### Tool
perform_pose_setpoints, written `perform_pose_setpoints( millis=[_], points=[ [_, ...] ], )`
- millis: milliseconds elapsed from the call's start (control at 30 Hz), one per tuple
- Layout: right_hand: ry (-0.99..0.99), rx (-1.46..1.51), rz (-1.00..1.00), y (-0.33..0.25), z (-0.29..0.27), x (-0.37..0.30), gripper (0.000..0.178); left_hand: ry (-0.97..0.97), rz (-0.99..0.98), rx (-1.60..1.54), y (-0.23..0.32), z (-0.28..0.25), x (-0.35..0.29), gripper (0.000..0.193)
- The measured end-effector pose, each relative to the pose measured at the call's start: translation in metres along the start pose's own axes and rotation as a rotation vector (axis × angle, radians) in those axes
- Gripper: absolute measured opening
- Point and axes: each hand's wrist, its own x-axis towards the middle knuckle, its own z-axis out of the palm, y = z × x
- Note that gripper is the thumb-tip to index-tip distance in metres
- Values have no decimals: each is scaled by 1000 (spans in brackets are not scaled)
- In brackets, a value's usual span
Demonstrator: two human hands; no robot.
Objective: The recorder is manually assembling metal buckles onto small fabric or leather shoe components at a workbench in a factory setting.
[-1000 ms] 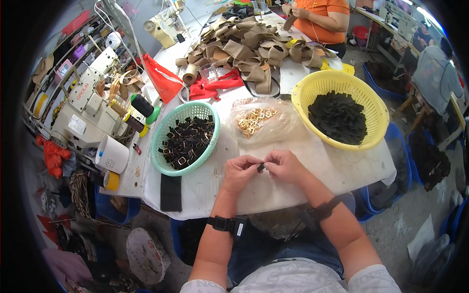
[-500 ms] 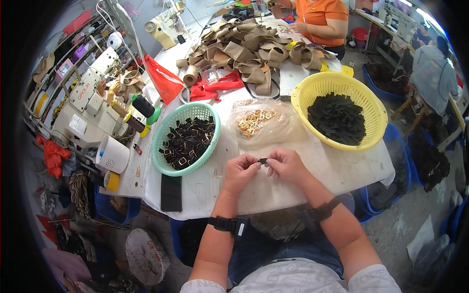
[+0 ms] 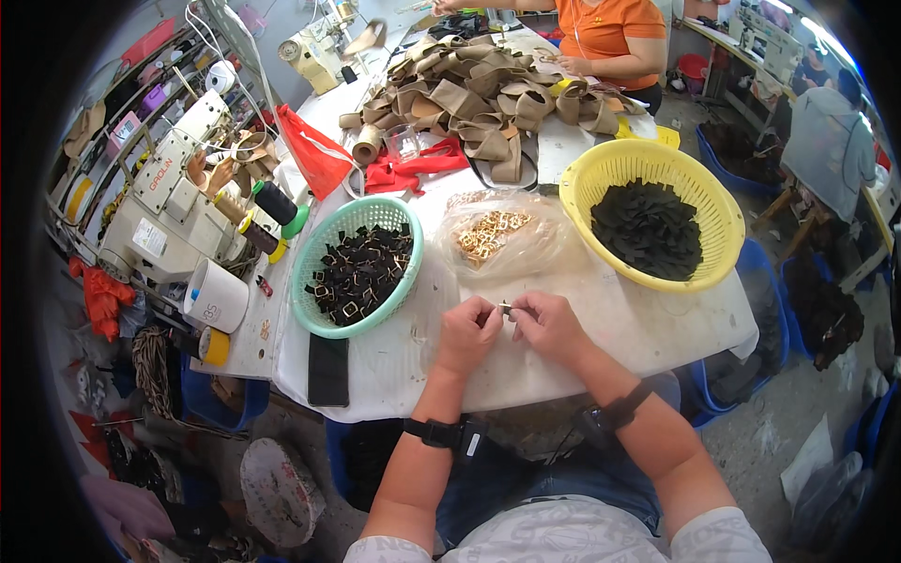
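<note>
Close together above the near edge of the white-covered table, my left hand (image 3: 468,330) and my right hand (image 3: 546,326) pinch a small black strap piece (image 3: 507,311) between their fingertips. A pale glint shows on it, perhaps a metal buckle, too small to make out. Just beyond my hands lies a clear plastic bag (image 3: 540,246) of gold buckles (image 3: 488,236). To the left, a mint green basket (image 3: 416,255) holds black pieces with gold buckles (image 3: 361,272). A yellow basket (image 3: 725,230) on the right holds plain black strap pieces (image 3: 646,230).
A black phone (image 3: 328,372) lies beside the green basket. Sewing machines (image 3: 169,202) and thread cones (image 3: 274,203) stand at the left. Tan strap pieces (image 3: 469,94) are heaped at the back, near a co-worker in orange (image 3: 615,42). Blue tubs (image 3: 741,371) sit under the right edge.
My fingers have shifted around the small piece, and a pale glint now shows on it. My left hand has turned slightly. At the back, the co-worker's arm has reached out to the left.
</note>
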Motion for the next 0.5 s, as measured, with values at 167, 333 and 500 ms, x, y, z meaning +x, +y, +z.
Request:
perform_pose_setpoints(
  millis=[167, 333, 500],
  points=[
    [-55, 189, 98, -3, -2, 4, 6, -68, 14, -164, -8, -3, 0, 8],
    [-159, 313, 196, -3, -9, 7, 7, -203, -157, -497, -15, -14, 1, 15],
    [-208, 385, 232, 0, -15, 9, 8, -201, -120, -550, 4, -15, 3, 20]
  ],
)
